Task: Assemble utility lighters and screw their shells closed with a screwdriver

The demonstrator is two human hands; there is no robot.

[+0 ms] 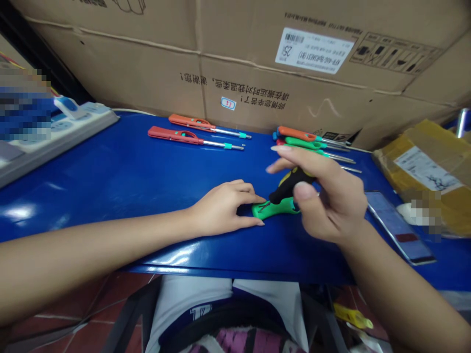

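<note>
On the blue table lies a green stick lighter [274,209], its handle end toward my left hand. My left hand [230,208] pinches that end between thumb and index finger, holding it against the table. A black-and-yellow screwdriver [289,186] slants over the lighter, its tip down at the handle near my left fingertips. My right hand [327,191] has the screwdriver between thumb and fingers, with the index finger stretched out to the left. The lighter's far end is hidden behind my right hand.
Two lighters, orange [191,121] and red [174,135], lie at the back left. Several more lighters [300,135] are bunched at the back right. A cardboard box [147,73] walls the back. A phone [399,228], taped parcel [434,162] and power strip [62,130] flank the sides.
</note>
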